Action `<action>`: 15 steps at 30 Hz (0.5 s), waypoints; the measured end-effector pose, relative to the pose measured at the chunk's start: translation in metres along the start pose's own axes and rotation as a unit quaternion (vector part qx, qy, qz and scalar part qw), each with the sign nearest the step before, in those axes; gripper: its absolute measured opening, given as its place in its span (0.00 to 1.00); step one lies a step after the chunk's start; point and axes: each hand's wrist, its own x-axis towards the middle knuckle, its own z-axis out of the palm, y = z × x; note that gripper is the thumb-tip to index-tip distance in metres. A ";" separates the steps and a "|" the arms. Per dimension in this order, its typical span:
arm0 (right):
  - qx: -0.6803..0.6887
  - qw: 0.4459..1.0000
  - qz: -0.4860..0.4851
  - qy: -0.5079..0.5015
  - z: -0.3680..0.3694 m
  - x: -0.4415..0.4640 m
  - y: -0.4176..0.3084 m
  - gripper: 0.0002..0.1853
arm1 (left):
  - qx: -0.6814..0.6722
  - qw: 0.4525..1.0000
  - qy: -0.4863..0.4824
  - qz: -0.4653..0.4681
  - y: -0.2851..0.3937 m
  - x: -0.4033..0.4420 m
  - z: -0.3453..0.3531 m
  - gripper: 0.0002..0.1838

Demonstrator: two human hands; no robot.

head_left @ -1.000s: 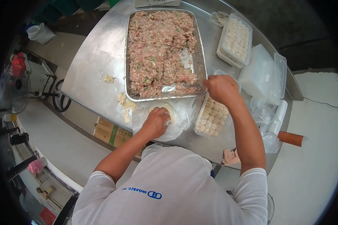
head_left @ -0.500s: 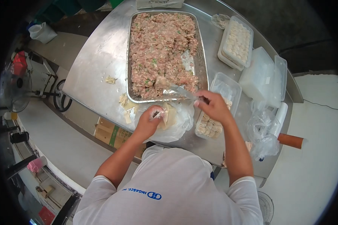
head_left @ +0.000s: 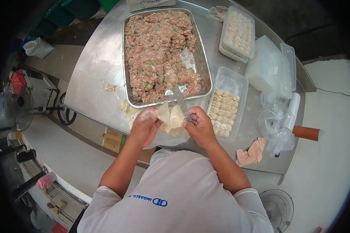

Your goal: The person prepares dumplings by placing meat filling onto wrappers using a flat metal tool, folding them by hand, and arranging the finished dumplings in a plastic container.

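Note:
My left hand is closed on pale, thin dumpling wrappers at the near edge of the tray. Close beside it, my right hand grips a flat metal spatula, its thumb side near the wrappers. The blade points away from me, and its far end reaches over the ground meat, which is flecked with green. That meat fills most of a large metal tray, with bare metal showing at the right. Under my hands lies clear plastic sheeting. Whether filling sits on a wrapper I cannot tell.
Right of the tray, a clear container holds rows of folded dumplings. Behind it stands another filled container, beside stacked translucent tubs. A crumpled plastic bag and pink cloth lie right. Wrapper scraps lie left.
My right hand has moved left and toward me with the spatula, coming close to my left hand. The wrappers are now raised between both hands. The row of dumplings is uncovered.

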 end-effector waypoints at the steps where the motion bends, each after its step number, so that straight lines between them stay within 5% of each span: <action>1: 0.008 1.000 0.016 0.010 -0.004 -0.002 0.004 0.18 | -0.132 0.991 -0.015 0.014 0.005 0.001 -0.002 0.09; 5: 0.008 0.997 0.068 0.026 -0.015 -0.010 0.018 0.17 | -0.279 0.957 -0.041 0.073 0.032 0.000 -0.009 0.25; 7: -0.132 0.987 -0.068 0.061 -0.013 -0.010 0.023 0.14 | -0.324 0.940 -0.064 0.089 0.037 0.004 -0.019 0.28; 8: -0.131 0.987 -0.068 0.056 -0.017 -0.015 0.021 0.14 | -0.336 0.935 -0.064 0.096 0.038 0.006 -0.022 0.29; 10: -0.345 0.930 -0.102 0.070 -0.007 -0.024 -0.016 0.11 | -0.348 0.929 -0.063 0.107 0.040 0.010 -0.017 0.29; 11: -0.345 0.931 -0.103 0.067 -0.006 -0.023 -0.017 0.11 | -0.254 0.962 0.019 0.094 0.039 0.015 -0.007 0.28; 13: -0.390 0.875 -0.283 0.052 -0.005 -0.020 -0.018 0.13 | -0.157 0.980 0.099 0.077 0.037 0.016 0.000 0.27; 15: -0.451 0.845 -0.281 0.053 -0.004 -0.016 -0.015 0.15 | -0.294 0.953 -0.070 0.020 0.035 0.015 0.003 0.25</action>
